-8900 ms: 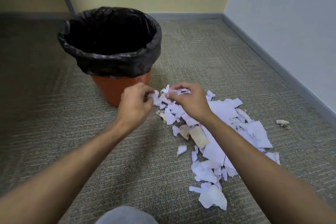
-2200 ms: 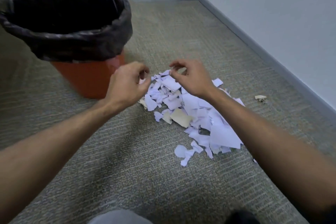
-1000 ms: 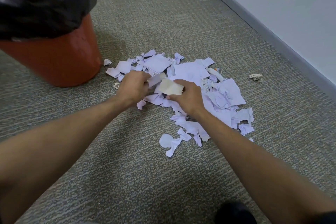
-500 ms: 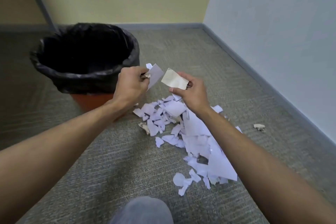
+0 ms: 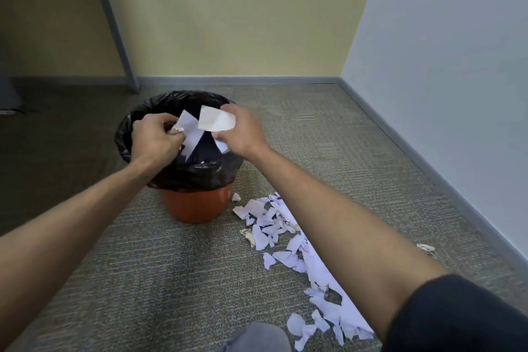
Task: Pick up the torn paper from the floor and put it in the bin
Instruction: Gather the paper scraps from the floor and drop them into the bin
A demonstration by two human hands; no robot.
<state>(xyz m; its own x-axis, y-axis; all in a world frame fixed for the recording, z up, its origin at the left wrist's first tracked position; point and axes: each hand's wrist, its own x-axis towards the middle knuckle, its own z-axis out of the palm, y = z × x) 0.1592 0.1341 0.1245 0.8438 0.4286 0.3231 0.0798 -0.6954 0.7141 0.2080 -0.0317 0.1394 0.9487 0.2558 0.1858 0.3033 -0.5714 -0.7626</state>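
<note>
White paper scraps (image 5: 191, 130) are pinched in the curled fingers of the left hand (image 5: 155, 137), which is held above the open mouth of the bin (image 5: 197, 206). A cream-coloured scrap (image 5: 216, 122) is gripped between the thumb and fingers of the right hand (image 5: 243, 131), and a smaller white piece (image 5: 221, 146) is seen hanging below that hand. Both hands are held close together over the bin, and the two bundles of paper are nearly touching.

The bin is made of orange plastic and is lined with a black bag (image 5: 197, 177) that is folded down over its rim. It is stood on grey carpet (image 5: 143, 280) near the corner of the room.

The rest of the torn paper (image 5: 288, 246) is left scattered on the carpet to the right of the bin, partly hidden under the right forearm, in a trail that is drawn out toward the near edge of the view. A single crumpled scrap (image 5: 426, 247) is seen apart from the pile, near the grey skirting (image 5: 428, 168) of the right wall. A knee in grey cloth (image 5: 257, 337) is visible at the bottom edge.
</note>
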